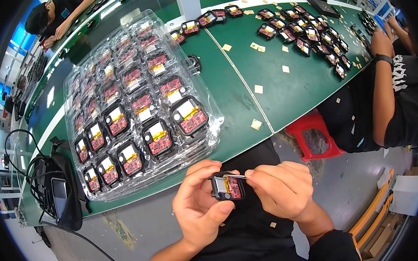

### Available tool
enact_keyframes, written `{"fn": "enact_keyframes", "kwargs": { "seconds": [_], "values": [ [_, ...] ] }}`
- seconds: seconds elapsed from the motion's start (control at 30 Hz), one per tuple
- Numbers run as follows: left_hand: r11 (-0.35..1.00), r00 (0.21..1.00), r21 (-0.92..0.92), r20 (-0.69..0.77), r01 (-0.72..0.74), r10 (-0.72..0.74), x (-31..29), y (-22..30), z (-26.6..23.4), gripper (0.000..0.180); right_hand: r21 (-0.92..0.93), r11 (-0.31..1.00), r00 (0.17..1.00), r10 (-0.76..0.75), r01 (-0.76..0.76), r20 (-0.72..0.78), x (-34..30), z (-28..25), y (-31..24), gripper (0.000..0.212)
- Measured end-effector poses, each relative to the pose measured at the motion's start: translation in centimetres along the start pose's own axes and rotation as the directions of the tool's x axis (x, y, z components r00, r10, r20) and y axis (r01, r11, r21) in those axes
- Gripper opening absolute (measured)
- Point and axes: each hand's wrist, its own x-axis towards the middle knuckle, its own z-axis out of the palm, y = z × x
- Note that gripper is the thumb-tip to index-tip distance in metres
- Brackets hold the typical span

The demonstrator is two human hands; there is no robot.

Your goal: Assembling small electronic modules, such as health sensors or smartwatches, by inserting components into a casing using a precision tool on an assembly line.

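Observation:
My left hand (197, 208) holds a small black device housing (226, 196) by its edges, fingers and thumb wrapped round its left side. Inside the housing sit a silver-grey battery cell, a strip of yellow tape and a red circuit board (234, 188). Between the thumb and fingers of my right hand (285, 190) is a thin metal tool, seemingly tweezers (235, 176). Its tip reaches across the top of the open housing; whether it touches a part there is too small to tell. Both hands are over my lap, in front of the table edge.
Stacked clear plastic trays (214, 123) on the green table (236, 100) carry similar housings in rows. More housings (310, 33) cluster at the far right, among scattered small beige squares (259, 89). A black bag with cables (62, 192) is at left. Co-workers sit nearby; a red stool (332, 142) stands right.

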Motion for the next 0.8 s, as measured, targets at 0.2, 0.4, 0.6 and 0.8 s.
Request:
{"fn": "enact_keyframes", "kwargs": {
  "seconds": [0.2, 0.4, 0.6, 0.8],
  "values": [
    [0.996, 0.992, -0.061, 0.105, -0.065, 0.072, 0.1, -0.6, -1.2, 0.06, -0.025, 0.997, 0.996, -0.072, 0.071, -0.057, -0.1, 0.5, 0.5, 0.033],
    [0.996, 0.988, -0.036, 0.129, -0.076, 0.08, 0.1, -0.2, -1.2, 0.06, -0.036, 0.997, 0.995, -0.076, 0.074, -0.062, -0.3, 0.5, 0.4, 0.033],
    [0.998, 0.992, -0.051, 0.121, -0.025, 0.031, -0.1, -0.2, -1.1, 0.06, -0.026, 0.997, 0.993, -0.071, 0.069, -0.089, -0.4, 0.7, 0.4, 0.033],
    [0.992, 0.996, -0.12, 0.082, 0.047, -0.038, -0.8, 0.2, -0.7, 0.056, -0.112, 0.985, 0.985, -0.14, 0.128, -0.103, -0.9, 0.9, 0.3, 0.029]
  ]
}}
